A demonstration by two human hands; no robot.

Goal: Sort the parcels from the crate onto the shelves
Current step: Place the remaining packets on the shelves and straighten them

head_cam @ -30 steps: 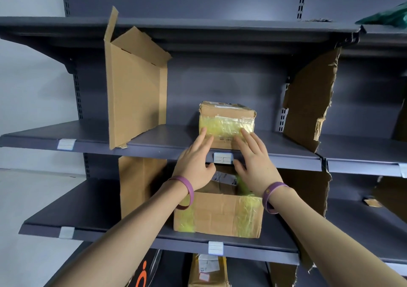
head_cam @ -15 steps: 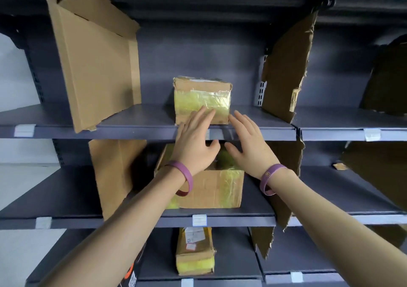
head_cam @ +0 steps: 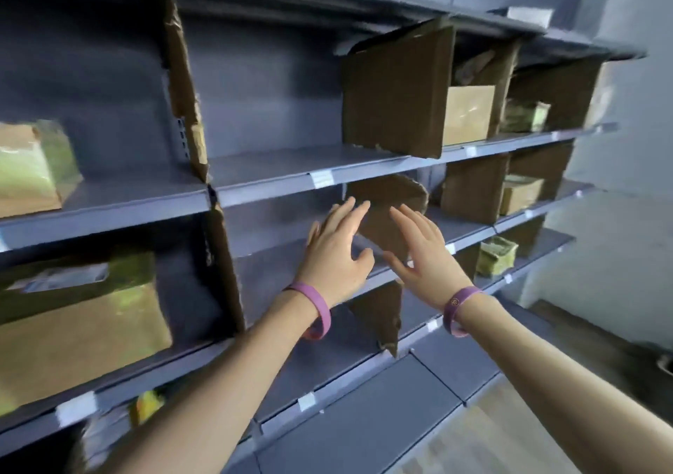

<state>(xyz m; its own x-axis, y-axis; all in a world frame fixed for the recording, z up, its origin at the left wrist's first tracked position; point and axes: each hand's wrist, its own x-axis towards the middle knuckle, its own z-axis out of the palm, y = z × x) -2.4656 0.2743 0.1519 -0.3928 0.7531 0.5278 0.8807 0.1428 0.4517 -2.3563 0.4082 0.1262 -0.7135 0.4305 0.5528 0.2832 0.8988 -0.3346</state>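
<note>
My left hand (head_cam: 337, 251) and my right hand (head_cam: 422, 255) hover side by side in front of the grey shelves (head_cam: 276, 178), fingers spread, holding nothing. Both wrists wear purple bands. The small taped parcel (head_cam: 31, 167) sits on the middle shelf at the far left, apart from both hands. A larger taped parcel (head_cam: 80, 320) lies on the shelf below it. The crate is out of view.
Cardboard dividers (head_cam: 393, 91) split the shelves into bays. More parcels sit further right: a plain box (head_cam: 468, 115), a taped one (head_cam: 524, 115), another (head_cam: 520, 193) and a green-taped one (head_cam: 497, 255). Wooden floor (head_cam: 491, 433) shows at lower right, a pale wall (head_cam: 626, 146) beyond.
Both hands have come off the small taped parcel, which stays on the shelf. The view has swung right, so the parcel now sits at the far left.
</note>
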